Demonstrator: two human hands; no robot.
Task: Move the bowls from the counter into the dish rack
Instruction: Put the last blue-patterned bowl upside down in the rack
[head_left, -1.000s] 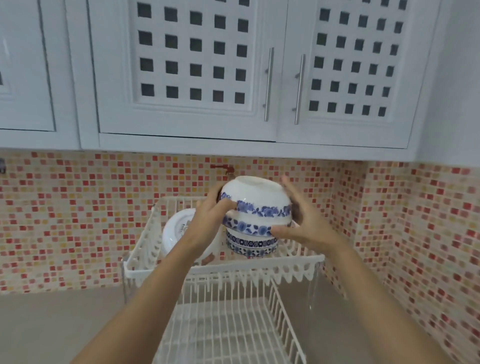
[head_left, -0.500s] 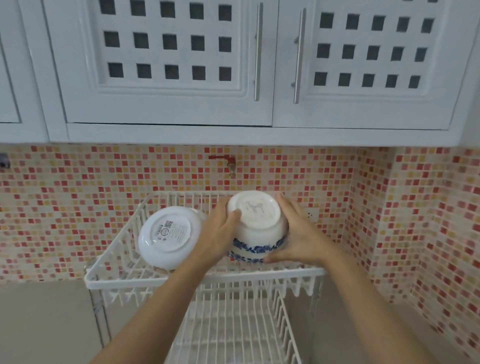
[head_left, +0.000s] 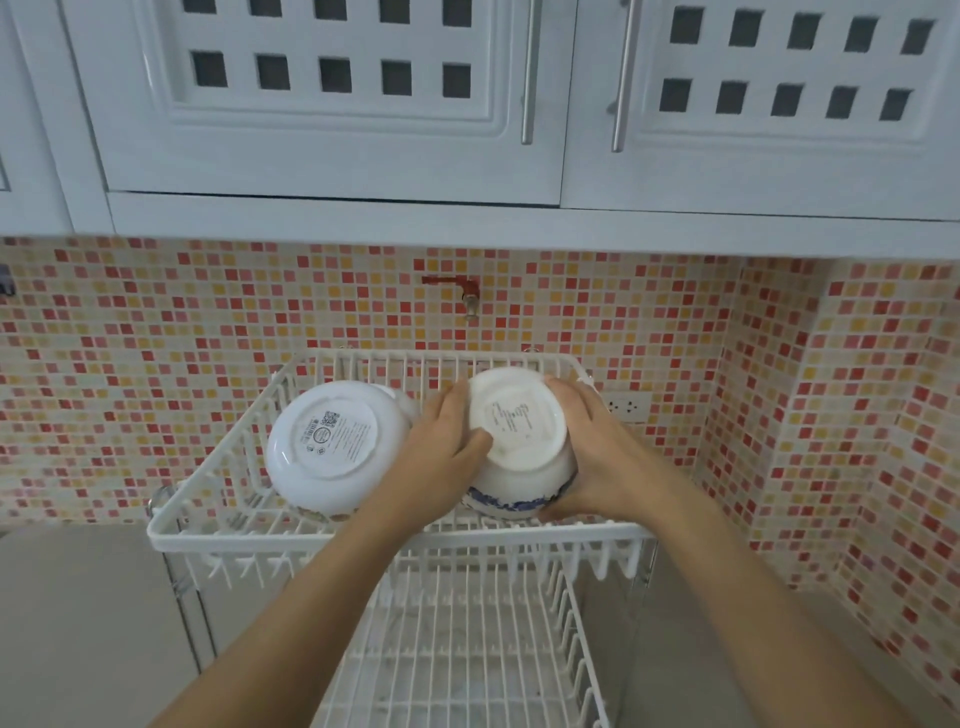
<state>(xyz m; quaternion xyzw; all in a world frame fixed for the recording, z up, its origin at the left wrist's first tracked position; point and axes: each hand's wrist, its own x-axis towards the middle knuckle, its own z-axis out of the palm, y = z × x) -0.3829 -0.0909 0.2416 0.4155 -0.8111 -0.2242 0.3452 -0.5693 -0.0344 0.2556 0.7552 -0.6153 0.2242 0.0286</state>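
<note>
Both hands, left hand (head_left: 447, 457) and right hand (head_left: 597, 457), have fingers clamped on the upturned blue-patterned bowl (head_left: 519, 441), tilting it so it drains, probably resting already in the dish rack (head_left: 363, 535), beside the white bowl (head_left: 332, 441).

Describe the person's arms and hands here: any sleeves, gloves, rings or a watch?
Both forearms are bare as far as the frame shows, with no sleeves visible. The left hand and right hand are ungloved. No rings, watch or bracelet show on either, and no markings.

White bowl (head_left: 332, 447) fills the upper rack (head_left: 208, 540) left side; the lower tier (head_left: 467, 649) lies open beneath
</note>
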